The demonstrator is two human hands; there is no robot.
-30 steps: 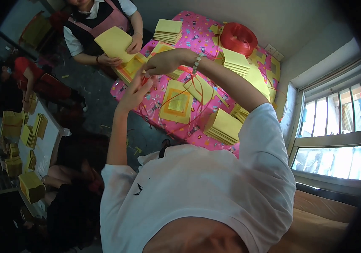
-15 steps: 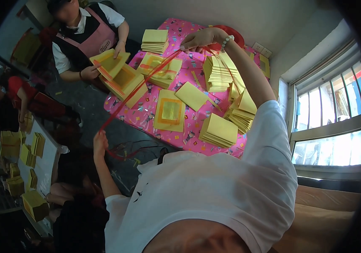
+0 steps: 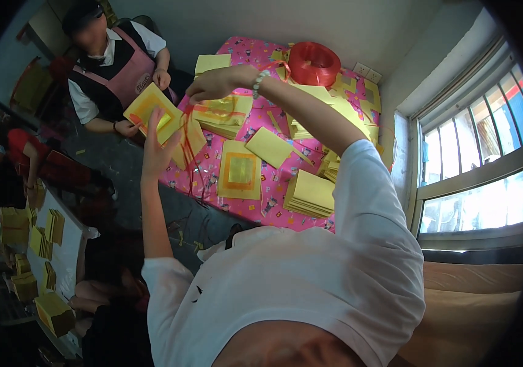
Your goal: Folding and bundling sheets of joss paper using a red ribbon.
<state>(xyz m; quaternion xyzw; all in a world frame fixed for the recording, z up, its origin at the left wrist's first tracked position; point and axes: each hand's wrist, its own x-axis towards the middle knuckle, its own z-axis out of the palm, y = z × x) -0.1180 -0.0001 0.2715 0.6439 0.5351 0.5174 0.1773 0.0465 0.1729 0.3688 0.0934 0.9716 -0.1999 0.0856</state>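
My right hand (image 3: 220, 84), with a beaded bracelet at the wrist, is above the pink table and closed on a red plastic ribbon (image 3: 188, 144). Several strands droop from its fingers past the table's edge. My left hand (image 3: 161, 147) is raised beside the hanging strands, its fingers apart. Just beyond it is a yellow paper sheet stack with an orange square (image 3: 146, 105), held by a co-worker. Below my right hand lies a yellow paper stack with red ribbon across it (image 3: 221, 116). A red ribbon roll (image 3: 314, 63) stands at the table's back.
On the pink patterned tablecloth (image 3: 261, 211) lie several yellow paper stacks, among them one with an orange square (image 3: 240, 170) and a thick plain one (image 3: 310, 194). A co-worker (image 3: 117, 70) in a pink apron stands far left. A barred window (image 3: 478, 165) is at right, a white table (image 3: 62, 244) at left.
My right hand has moved left and lower with the ribbon. My left hand has let go of the ribbon and risen toward the co-worker's paper. The ribbon, earlier stretched between my hands, now hangs down.
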